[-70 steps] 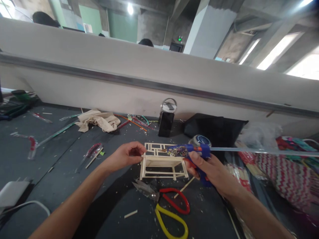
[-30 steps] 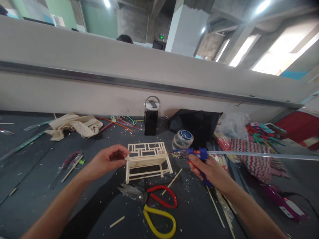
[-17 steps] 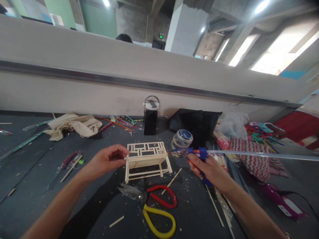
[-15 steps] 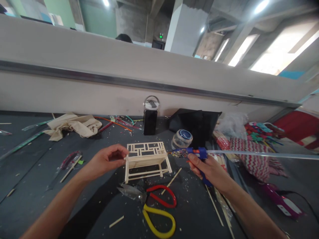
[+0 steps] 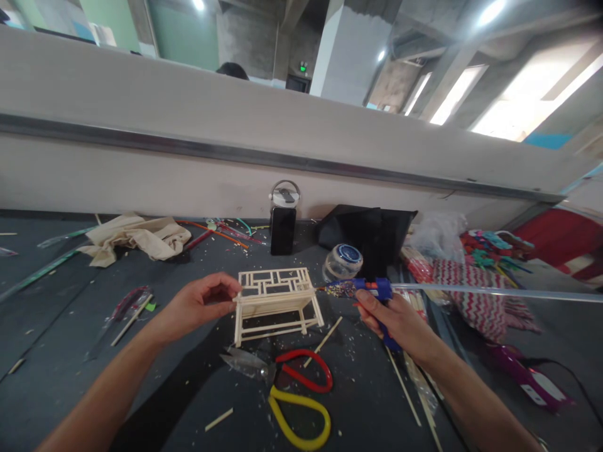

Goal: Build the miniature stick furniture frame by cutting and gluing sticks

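Note:
A small frame of pale wooden sticks stands on the dark table, with lattice work across its top. At its left upper corner my left hand pinches the stick frame between thumb and fingers. My right hand is wrapped round the handle of a blue hot glue gun. The gun's nozzle points left and meets or nearly meets the frame's right upper corner. From its back a long clear glue stick sticks out to the right. Scissors with one red and one yellow handle lie just in front of the frame.
Behind the frame are a black phone propped upright, a clear jar and a black bag. A beige cloth lies back left. At right are a zigzag-patterned cloth and a purple device with a cord.
Almost nothing differs. The whole view has shifted very slightly, while both hands, the glue gun and the stick frame keep their places relative to one another.

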Demonstrator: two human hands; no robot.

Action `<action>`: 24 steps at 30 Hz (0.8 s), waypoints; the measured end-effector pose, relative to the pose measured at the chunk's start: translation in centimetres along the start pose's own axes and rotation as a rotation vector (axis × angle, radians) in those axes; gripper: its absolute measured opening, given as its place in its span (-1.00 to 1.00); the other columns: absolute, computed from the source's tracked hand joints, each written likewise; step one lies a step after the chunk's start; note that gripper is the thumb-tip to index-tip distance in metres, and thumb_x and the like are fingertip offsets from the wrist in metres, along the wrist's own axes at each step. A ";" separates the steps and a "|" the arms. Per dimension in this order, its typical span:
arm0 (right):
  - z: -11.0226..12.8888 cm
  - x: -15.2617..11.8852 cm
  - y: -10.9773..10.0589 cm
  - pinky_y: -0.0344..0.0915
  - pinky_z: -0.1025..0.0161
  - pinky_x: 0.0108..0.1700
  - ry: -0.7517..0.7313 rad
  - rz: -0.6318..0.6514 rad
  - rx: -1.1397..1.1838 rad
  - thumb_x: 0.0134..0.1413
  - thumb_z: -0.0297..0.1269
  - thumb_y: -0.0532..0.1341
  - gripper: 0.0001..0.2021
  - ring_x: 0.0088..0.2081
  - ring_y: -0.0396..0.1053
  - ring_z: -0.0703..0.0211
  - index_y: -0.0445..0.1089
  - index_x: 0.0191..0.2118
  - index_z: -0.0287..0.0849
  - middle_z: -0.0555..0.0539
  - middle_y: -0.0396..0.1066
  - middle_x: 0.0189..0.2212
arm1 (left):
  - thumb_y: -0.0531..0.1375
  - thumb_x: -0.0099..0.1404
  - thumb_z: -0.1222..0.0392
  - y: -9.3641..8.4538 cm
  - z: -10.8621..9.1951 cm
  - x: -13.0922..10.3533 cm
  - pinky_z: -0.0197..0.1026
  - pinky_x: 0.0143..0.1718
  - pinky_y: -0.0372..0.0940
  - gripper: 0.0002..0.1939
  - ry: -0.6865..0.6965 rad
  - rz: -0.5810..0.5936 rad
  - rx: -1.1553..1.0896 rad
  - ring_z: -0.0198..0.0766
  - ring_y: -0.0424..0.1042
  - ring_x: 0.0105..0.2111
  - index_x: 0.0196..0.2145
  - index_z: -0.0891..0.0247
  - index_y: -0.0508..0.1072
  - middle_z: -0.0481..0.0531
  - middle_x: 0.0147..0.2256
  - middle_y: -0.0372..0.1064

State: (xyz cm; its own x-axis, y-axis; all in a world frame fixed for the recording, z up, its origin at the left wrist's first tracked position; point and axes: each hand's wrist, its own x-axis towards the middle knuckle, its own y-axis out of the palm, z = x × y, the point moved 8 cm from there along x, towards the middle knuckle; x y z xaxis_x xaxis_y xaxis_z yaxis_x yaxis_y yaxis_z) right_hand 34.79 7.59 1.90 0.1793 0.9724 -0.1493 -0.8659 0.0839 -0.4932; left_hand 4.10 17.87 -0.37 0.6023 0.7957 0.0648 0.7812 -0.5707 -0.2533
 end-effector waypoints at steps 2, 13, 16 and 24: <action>-0.1 0.0 0.0 0.08 0.34 -0.58 -0.007 0.000 0.005 0.07 0.27 0.09 -0.45 -0.64 0.11 0.33 0.25 -0.56 -0.17 0.09 0.15 -0.71 | 0.25 0.19 0.15 0.0 0.1 0.0 -0.17 -0.21 0.32 -0.81 -0.001 0.004 0.000 -0.23 0.40 -0.27 -0.24 0.26 0.43 0.02 -0.30 0.40; 0.1 0.0 0.5 0.07 0.33 -0.56 -0.018 0.031 0.011 0.09 0.25 0.08 -0.47 -0.64 0.11 0.33 0.24 -0.57 -0.15 0.09 0.15 -0.71 | 0.25 0.19 0.17 0.1 0.2 0.0 -0.19 -0.23 0.31 -0.82 -0.002 0.008 -0.019 -0.26 0.39 -0.28 -0.24 0.25 0.42 -0.01 -0.30 0.38; 0.4 0.0 0.7 0.06 0.32 -0.56 -0.022 0.037 0.002 0.10 0.24 0.08 -0.47 -0.63 0.11 0.32 0.23 -0.57 -0.15 0.09 0.14 -0.71 | 0.26 0.19 0.18 0.1 0.0 0.0 -0.18 -0.22 0.31 -0.82 0.006 0.009 -0.017 -0.25 0.39 -0.28 -0.25 0.25 0.43 -0.01 -0.31 0.38; 0.7 0.1 0.7 0.07 0.33 -0.56 -0.018 0.036 -0.018 0.09 0.27 0.07 -0.44 -0.63 0.11 0.33 0.23 -0.58 -0.16 0.09 0.13 -0.72 | 0.26 0.17 0.16 0.0 0.1 -0.1 -0.18 -0.22 0.32 -0.81 0.002 -0.006 -0.017 -0.24 0.40 -0.28 -0.26 0.25 0.43 0.00 -0.31 0.39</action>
State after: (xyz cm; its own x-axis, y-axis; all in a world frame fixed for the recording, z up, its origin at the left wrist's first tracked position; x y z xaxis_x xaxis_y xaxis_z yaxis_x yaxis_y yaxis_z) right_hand 33.91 7.84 2.13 0.1396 0.9785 -0.1517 -0.8629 0.0451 -0.5033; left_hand 4.06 17.82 -0.44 0.5978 0.7987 0.0681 0.7875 -0.5693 -0.2362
